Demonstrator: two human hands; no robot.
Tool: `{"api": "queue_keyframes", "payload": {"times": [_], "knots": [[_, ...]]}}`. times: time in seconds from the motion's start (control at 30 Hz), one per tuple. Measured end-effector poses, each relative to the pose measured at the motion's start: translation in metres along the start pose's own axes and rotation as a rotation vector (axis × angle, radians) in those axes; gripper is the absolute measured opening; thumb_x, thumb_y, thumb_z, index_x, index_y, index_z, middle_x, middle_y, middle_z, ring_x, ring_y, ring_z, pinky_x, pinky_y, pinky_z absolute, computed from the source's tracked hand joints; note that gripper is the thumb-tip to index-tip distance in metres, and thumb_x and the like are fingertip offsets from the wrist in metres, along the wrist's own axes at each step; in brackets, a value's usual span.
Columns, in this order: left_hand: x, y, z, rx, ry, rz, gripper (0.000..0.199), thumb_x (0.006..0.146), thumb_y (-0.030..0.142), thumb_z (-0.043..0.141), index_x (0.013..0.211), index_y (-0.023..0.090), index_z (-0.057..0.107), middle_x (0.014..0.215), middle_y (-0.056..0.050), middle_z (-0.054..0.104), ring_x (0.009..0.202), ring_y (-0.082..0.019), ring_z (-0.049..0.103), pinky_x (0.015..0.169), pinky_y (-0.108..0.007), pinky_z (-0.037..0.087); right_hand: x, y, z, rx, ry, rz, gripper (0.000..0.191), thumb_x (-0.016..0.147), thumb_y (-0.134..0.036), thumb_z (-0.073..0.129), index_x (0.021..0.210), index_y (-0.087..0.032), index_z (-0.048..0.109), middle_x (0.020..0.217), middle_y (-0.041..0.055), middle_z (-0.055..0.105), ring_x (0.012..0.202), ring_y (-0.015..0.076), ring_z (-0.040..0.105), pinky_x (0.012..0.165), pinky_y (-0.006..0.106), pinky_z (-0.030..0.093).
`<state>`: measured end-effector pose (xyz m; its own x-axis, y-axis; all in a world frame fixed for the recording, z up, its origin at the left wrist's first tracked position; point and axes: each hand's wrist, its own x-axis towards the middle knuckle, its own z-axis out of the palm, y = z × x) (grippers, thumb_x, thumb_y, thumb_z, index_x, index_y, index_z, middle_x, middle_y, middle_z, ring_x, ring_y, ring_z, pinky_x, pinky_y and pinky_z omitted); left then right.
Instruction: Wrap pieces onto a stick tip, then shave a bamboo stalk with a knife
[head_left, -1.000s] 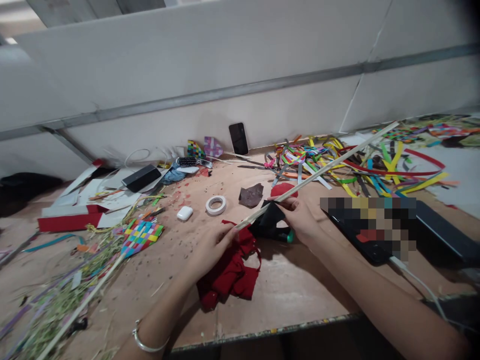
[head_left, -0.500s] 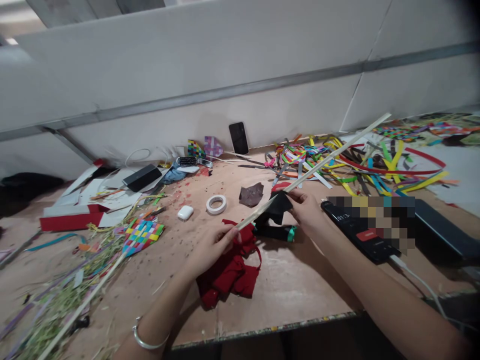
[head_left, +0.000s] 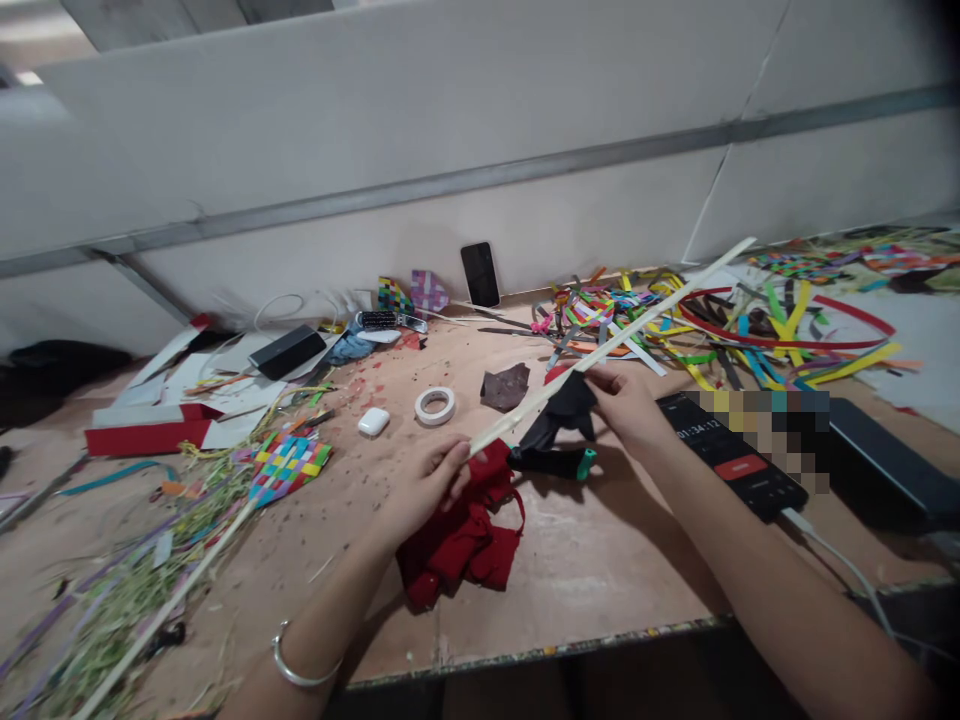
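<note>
My left hand (head_left: 429,485) pinches the near end of a long pale flat strip (head_left: 637,325), which slants up to the right over the table. Closed on a piece of black cloth (head_left: 568,405), my right hand (head_left: 624,400) is beside the strip; whether its fingers also touch the strip I cannot tell. The cloth hangs just below the strip. Under my hands lie a crumpled red cloth (head_left: 465,545) and a black tool with a green tip (head_left: 555,462), partly covered by the cloth.
A white tape roll (head_left: 435,420), a white earbud case (head_left: 373,422) and a brown scrap (head_left: 504,387) lie ahead. At left are a woven colourful piece (head_left: 289,465) on a stick and shredded straw. Coloured strips (head_left: 720,340) heap at back right; a phone (head_left: 720,460) is near my right forearm.
The strip has shifted slightly down and left at its far end. My right hand has moved a little to the right with the black cloth, and my left hand rotated slightly.
</note>
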<state>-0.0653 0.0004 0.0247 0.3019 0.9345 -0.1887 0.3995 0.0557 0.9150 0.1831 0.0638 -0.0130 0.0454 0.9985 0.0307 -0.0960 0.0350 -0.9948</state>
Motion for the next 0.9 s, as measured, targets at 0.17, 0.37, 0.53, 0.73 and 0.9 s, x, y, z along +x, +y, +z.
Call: {"api": "queue_keyframes", "payload": {"times": [0.17, 0.37, 0.53, 0.73, 0.9], "knots": [[0.006, -0.010, -0.004, -0.119, 0.159, 0.080, 0.037, 0.082, 0.049, 0.041, 0.071, 0.015, 0.047, 0.047, 0.007, 0.038, 0.037, -0.002, 0.033, 0.038, -0.014, 0.025, 0.010, -0.008, -0.034, -0.576, 0.438, -0.378, 0.062, 0.075, -0.019, 0.046, 0.135, -0.020, 0.030, 0.122, 0.0107, 0.050, 0.114, 0.0199, 0.048, 0.093, 0.036, 0.042], [0.004, -0.003, -0.011, -0.113, 0.264, 0.156, 0.034, 0.082, 0.047, 0.043, 0.081, 0.013, 0.052, 0.045, 0.008, 0.032, 0.037, -0.002, 0.030, 0.038, -0.014, 0.020, 0.005, -0.048, -0.027, -1.314, 0.452, -0.789, 0.057, 0.082, -0.026, 0.043, 0.137, -0.026, 0.026, 0.144, 0.0045, 0.021, 0.135, 0.0221, 0.014, 0.109, 0.044, 0.016], [-0.002, 0.003, -0.016, 0.013, 0.244, 0.195, 0.035, 0.083, 0.045, 0.040, 0.068, 0.014, 0.048, 0.046, 0.007, 0.035, 0.040, -0.002, 0.032, 0.041, -0.015, 0.023, 0.025, -0.088, -0.018, -1.575, 0.030, -0.973, 0.049, 0.084, -0.042, 0.045, 0.131, -0.029, 0.037, 0.139, 0.0022, 0.033, 0.134, 0.0225, 0.017, 0.108, 0.050, 0.002], [-0.007, 0.004, -0.027, -0.046, 0.253, 0.251, 0.039, 0.083, 0.048, 0.041, 0.070, 0.013, 0.051, 0.042, 0.006, 0.038, 0.039, -0.002, 0.033, 0.043, -0.015, 0.026, 0.027, -0.109, -0.019, -1.599, -0.430, -0.781, 0.023, 0.083, -0.033, 0.046, 0.091, -0.022, 0.065, 0.091, 0.0036, 0.064, 0.089, 0.0161, 0.056, 0.089, 0.034, 0.036], [-0.004, 0.002, -0.033, -0.414, 0.392, 0.403, 0.059, 0.073, 0.058, 0.050, 0.113, 0.017, 0.044, 0.059, 0.004, 0.052, 0.046, -0.006, 0.047, 0.046, -0.017, 0.038, -0.004, -0.127, 0.000, -1.268, -0.448, -0.457, 0.033, 0.080, -0.043, 0.047, 0.063, -0.019, 0.062, 0.056, 0.0011, 0.059, 0.049, 0.0074, 0.048, 0.051, 0.021, 0.033]]}}
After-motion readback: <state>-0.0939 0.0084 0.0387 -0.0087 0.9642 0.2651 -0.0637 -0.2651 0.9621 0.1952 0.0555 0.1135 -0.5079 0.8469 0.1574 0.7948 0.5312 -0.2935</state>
